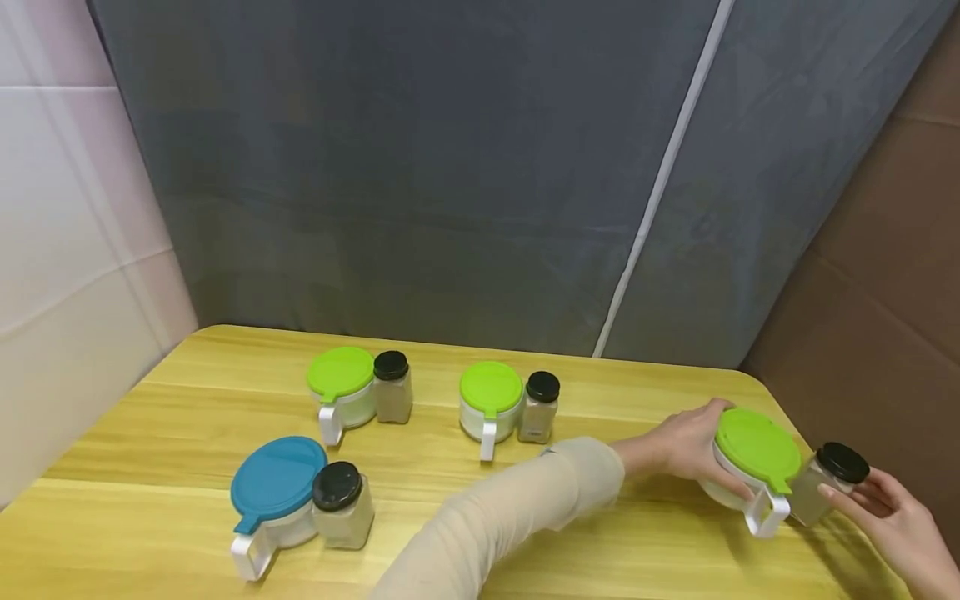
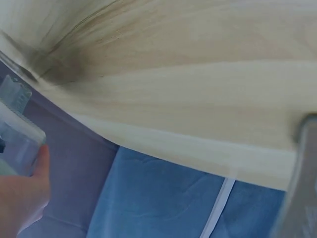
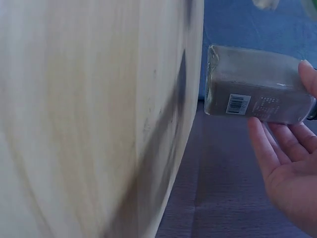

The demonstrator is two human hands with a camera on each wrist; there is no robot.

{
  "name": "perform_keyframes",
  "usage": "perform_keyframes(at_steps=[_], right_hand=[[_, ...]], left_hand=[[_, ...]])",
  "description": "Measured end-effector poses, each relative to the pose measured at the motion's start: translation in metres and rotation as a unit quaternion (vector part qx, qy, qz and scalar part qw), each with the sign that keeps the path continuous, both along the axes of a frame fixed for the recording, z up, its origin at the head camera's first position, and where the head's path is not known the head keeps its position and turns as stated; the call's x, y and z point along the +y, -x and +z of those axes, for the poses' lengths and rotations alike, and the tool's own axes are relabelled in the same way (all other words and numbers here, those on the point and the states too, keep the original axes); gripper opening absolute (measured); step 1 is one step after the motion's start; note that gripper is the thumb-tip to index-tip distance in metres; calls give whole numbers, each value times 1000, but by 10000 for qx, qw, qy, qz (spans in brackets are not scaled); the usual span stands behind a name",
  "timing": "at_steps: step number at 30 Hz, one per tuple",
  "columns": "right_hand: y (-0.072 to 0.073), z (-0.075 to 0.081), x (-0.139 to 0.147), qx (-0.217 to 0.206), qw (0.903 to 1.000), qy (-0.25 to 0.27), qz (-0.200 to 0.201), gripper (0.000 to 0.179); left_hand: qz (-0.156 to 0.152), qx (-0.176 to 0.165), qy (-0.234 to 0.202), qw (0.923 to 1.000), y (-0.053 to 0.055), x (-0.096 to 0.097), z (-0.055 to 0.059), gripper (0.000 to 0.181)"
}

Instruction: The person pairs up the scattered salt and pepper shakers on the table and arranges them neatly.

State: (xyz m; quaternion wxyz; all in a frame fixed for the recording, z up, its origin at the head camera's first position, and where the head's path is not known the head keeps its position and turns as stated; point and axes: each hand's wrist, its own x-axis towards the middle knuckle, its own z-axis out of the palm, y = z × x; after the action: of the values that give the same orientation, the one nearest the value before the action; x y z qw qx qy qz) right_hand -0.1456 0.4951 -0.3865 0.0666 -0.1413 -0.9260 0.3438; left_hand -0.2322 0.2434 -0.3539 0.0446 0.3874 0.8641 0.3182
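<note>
At the table's right side my left hand [image 1: 686,443] grips a seasoning jar with a green lid [image 1: 757,450] and a white handle, fingers around its far side and thumb on the near side. Only part of that hand and the jar's clear body [image 2: 22,141] enters the left wrist view. My right hand [image 1: 900,521] holds a square glass shaker bottle with a black cap [image 1: 843,462] just right of the jar, tilted. Thumb and fingers pinch the bottle [image 3: 257,84] near its cap in the right wrist view, its base raised off the table and a barcode label showing.
Two more green-lidded jars [image 1: 341,372] [image 1: 491,387] stand toward the back, each beside a black-capped bottle [image 1: 393,398] [image 1: 537,417]. Front left are a blue-lidded jar [image 1: 277,477] and another such bottle [image 1: 345,517]. A dark curtain [image 1: 412,183] hangs behind the wooden table [image 1: 187,400].
</note>
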Motion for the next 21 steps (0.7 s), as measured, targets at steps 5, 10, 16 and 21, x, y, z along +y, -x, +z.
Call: perform_keyframes(at_steps=[5, 10, 16, 21], right_hand=[[-2, 4, -5, -77, 10000, 28, 11, 81], [-4, 8, -10, 22, 9999, -88, 61, 79], [-7, 13, -19, 127, 9997, -167, 147, 79], [-11, 18, -27, 410, 9982, -121, 410, 72]], left_hand=[[-289, 13, 21, 9996, -5, -13, 8, 93], [-632, -77, 18, 9980, -12, -26, 22, 94], [-911, -143, -66, 9957, -24, -42, 33, 93], [-1084, -319, -215, 9934, -33, -56, 39, 92]])
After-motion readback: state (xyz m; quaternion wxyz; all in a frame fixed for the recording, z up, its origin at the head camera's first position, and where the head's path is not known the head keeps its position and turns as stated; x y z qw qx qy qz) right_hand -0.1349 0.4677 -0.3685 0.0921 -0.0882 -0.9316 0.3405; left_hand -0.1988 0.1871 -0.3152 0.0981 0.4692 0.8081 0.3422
